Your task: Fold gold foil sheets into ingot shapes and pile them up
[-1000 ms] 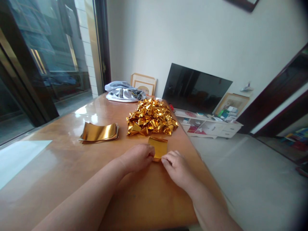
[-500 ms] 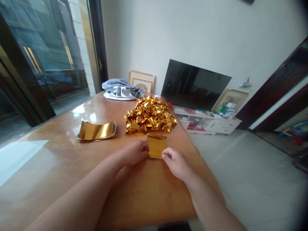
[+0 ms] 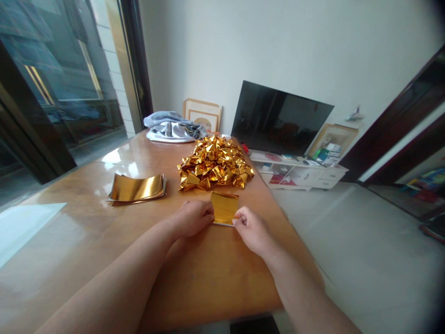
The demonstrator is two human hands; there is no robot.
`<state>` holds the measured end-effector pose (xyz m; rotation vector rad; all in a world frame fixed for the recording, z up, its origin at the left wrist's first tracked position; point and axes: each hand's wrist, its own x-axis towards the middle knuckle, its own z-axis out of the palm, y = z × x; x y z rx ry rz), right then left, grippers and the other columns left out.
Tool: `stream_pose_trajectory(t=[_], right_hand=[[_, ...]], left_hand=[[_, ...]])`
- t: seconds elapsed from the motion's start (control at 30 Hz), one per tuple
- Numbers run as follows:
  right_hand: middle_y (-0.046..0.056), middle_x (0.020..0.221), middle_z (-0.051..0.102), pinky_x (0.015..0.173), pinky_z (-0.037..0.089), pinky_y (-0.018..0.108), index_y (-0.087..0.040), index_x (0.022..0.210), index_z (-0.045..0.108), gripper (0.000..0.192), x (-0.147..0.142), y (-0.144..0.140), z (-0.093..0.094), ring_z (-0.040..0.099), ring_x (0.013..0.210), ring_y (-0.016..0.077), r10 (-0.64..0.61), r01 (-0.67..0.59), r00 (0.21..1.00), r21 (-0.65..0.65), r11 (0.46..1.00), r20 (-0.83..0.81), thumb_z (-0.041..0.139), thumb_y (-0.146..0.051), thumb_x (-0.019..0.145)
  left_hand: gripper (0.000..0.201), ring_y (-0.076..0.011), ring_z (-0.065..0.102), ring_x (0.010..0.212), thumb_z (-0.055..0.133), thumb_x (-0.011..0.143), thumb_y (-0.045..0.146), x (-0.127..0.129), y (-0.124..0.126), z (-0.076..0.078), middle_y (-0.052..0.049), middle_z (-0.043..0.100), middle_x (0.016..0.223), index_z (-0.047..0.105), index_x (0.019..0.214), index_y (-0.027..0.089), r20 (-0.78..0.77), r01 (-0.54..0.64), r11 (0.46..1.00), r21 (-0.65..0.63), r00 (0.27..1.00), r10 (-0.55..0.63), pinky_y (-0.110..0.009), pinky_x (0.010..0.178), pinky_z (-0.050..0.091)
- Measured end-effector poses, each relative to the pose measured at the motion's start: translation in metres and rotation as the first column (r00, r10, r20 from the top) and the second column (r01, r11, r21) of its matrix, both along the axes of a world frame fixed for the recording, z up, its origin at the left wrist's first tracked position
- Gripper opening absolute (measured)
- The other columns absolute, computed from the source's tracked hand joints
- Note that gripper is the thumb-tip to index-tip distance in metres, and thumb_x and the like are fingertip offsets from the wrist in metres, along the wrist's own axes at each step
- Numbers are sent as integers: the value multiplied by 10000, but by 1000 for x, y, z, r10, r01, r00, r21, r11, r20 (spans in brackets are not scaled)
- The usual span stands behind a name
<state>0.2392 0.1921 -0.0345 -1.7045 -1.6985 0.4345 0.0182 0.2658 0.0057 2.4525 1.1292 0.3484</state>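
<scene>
Fingers of our left hand (image 3: 193,217) and right hand (image 3: 251,227) pinch the near corners of a gold sheet (image 3: 224,208) lying between them; beyond lies the pile (image 3: 214,163). We judge we're mid-fold; next needs aligned edges.

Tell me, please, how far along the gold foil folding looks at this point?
Done: a big heap of folded gold pieces sits mid-table. In hand: the left hand and right hand pinch one gold sheet at its near corners, flat on the wooden table. Left: a small stack of flat gold sheets waits unfolded.
</scene>
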Motion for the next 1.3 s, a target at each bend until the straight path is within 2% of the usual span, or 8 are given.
stream_pose_trajectory(t=[0.27,0.47,0.63,1.03,1.3], right_hand=[[-18,767,634,586,376,246,-238,876,563,49,0,0,1,570,673,147,-2,2,1000,8,1000,1,581,-269,842],[-13,787,643,597,394,248,-237,934,575,101,4,2,-5,582,687,151,14,-13,999,14,1000,-34,582,-268,838],[-16,784,649,591,390,247,-240,950,567,121,3,0,-1,588,683,152,10,-11,999,-15,1000,-37,594,-268,836],[-26,756,645,581,376,239,-243,912,559,115,1,1,0,578,651,138,-11,11,1000,-23,1000,-17,627,-261,821],[-33,736,631,571,359,240,-246,914,554,112,2,2,-4,571,646,142,-17,17,1000,-8,1000,7,616,-263,822]], left_hand=[[170,-164,587,737,503,852,295,-3,4,-3,-15,675,816,641,843,197,56,22,997,-78,998,-17,-243,632,394],[166,-172,602,751,539,832,310,-2,0,2,-11,691,825,662,869,205,-2,-11,993,-120,1000,11,-249,634,390],[155,-176,613,768,550,833,303,0,-5,8,-14,704,855,670,879,217,-57,-15,997,-70,998,11,-259,656,391],[119,-179,603,748,525,856,250,2,-5,2,-35,684,842,635,877,210,-80,91,995,40,993,-87,-266,626,371],[143,-196,614,826,497,869,204,2,-8,0,-51,684,889,624,934,214,-60,121,991,61,991,-117,-271,706,417]])
